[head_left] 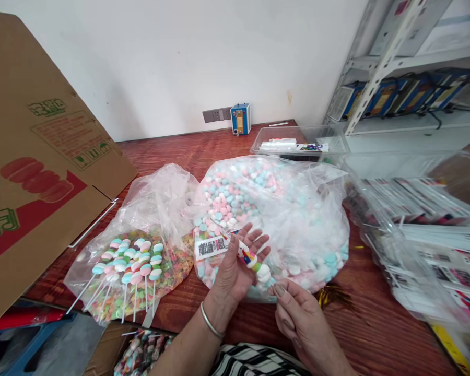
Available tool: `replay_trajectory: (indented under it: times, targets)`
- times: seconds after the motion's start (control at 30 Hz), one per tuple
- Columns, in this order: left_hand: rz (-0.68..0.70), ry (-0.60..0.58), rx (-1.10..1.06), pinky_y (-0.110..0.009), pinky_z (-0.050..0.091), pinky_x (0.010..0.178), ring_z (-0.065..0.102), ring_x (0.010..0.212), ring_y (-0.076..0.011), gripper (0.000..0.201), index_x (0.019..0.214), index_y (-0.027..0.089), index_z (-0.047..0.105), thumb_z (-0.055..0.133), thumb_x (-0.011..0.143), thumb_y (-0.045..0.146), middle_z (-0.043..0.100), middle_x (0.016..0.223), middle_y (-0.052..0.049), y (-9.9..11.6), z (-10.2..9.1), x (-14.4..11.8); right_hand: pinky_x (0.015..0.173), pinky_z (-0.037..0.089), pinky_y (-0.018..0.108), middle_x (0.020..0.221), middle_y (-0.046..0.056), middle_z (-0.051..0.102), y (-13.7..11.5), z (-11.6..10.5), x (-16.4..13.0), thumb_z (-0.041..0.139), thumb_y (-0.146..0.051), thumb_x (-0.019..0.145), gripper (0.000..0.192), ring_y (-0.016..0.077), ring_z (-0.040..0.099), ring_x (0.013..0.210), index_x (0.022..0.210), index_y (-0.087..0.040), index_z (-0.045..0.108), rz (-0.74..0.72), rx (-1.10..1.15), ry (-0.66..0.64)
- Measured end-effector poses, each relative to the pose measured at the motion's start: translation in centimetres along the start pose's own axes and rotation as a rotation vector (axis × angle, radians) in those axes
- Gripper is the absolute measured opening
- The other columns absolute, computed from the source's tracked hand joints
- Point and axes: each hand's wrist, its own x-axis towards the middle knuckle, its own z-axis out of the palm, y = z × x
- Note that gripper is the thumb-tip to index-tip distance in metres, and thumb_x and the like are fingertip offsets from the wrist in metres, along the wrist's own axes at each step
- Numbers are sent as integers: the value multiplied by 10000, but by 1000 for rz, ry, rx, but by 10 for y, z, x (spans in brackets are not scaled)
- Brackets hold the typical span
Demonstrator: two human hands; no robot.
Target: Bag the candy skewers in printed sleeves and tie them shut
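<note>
My left hand (241, 269) is palm up with its fingers spread. Across its palm and fingers lies a marshmallow skewer (263, 272) in a printed clear wrapper. At the lower end of this skewer, the thumb and forefinger of my right hand (295, 310) are pinched together; the exact part between them is hidden. Behind both hands is a big clear bag of pink, blue and white marshmallows (235, 201). A printed white card (211, 247) lies on that bag beside my left thumb. Gold twist ties (335, 297) are on the table just right of my right hand.
Several marshmallow skewers (135, 263) rest on a bag of ring-shaped candy (180, 261) at left. A cardboard box (43, 156) stands beyond it. Clear trays (337, 138) and stacked printed wrappers (423, 201) sit at right. Below the table edge is a box of wrapped candy (141, 352).
</note>
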Motion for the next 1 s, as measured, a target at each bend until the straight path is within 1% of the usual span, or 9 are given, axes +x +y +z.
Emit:
replay_trajectory:
  times: [0.1, 0.23, 0.3, 0.43, 0.57, 0.73, 0.8, 0.87, 1.0]
  targets:
    - [47, -49, -36, -379, 504, 937, 657, 944, -191, 500, 1190, 166, 597, 776, 752, 328, 672, 991, -40, 13, -5, 9, 341, 137, 138, 449, -137, 297, 2, -3, 2, 754, -572, 708, 448, 20, 137, 383, 785, -180, 551, -14, -36, 15]
    - [37, -57, -106, -253, 530, 730, 547, 573, -53, 274, 1042, 155, 618, 732, 804, 232, 544, 685, 64, 18, -1, 13, 339, 158, 158, 461, -126, 287, 7, -8, 2, 595, -582, 846, 399, 45, 172, 377, 811, -188, 545, -114, -215, -19]
    - [28, -5, -162, -210, 498, 634, 451, 482, -23, 176, 905, 147, 599, 717, 821, 247, 467, 620, 85, 13, 5, 13, 371, 266, 174, 501, -84, 392, 7, -9, 0, 514, -508, 922, 336, 71, 319, 397, 815, -191, 550, -282, -447, -3]
    - [44, 117, -177, -202, 474, 593, 433, 472, -29, 242, 789, 159, 535, 729, 808, 303, 424, 594, 87, -5, 20, 8, 563, 451, 227, 696, 22, 648, 2, -9, -1, 450, -290, 975, 200, 152, 627, 608, 897, -187, 603, -796, -1025, 132]
    - [33, 149, -98, -213, 462, 578, 447, 481, -47, 281, 779, 163, 525, 737, 793, 347, 439, 591, 77, -12, 24, 3, 555, 466, 238, 763, 70, 725, -2, -10, 3, 446, -217, 983, 199, 163, 672, 584, 1048, -128, 611, -1091, -1349, 196]
    - [47, 183, -85, -260, 495, 644, 487, 537, -76, 366, 804, 170, 538, 704, 778, 496, 480, 634, 55, -6, 21, 5, 578, 463, 269, 789, 99, 744, 0, -17, 3, 554, -178, 932, 156, 178, 653, 593, 1041, -123, 651, -1261, -1478, 259]
    - [35, 163, -80, -274, 501, 661, 493, 547, -84, 384, 820, 175, 544, 680, 781, 532, 485, 639, 51, -4, 21, 5, 545, 446, 255, 736, 76, 718, 1, -19, 1, 536, -197, 938, 137, 163, 626, 570, 975, -147, 658, -1134, -1317, 195]
    - [3, 120, -100, -277, 503, 674, 478, 536, -81, 381, 818, 174, 543, 664, 794, 534, 460, 616, 60, -4, 21, 3, 462, 404, 224, 620, 23, 634, 0, -18, -1, 491, -296, 966, 195, 131, 558, 494, 890, -173, 622, -812, -983, 87]
    - [-65, 16, -136, -302, 514, 715, 465, 535, -85, 407, 797, 168, 537, 612, 817, 567, 435, 599, 62, -7, 20, -1, 319, 186, 160, 434, -125, 313, -3, -8, -4, 486, -482, 950, 316, 38, 181, 309, 807, -203, 524, -159, -222, -88]
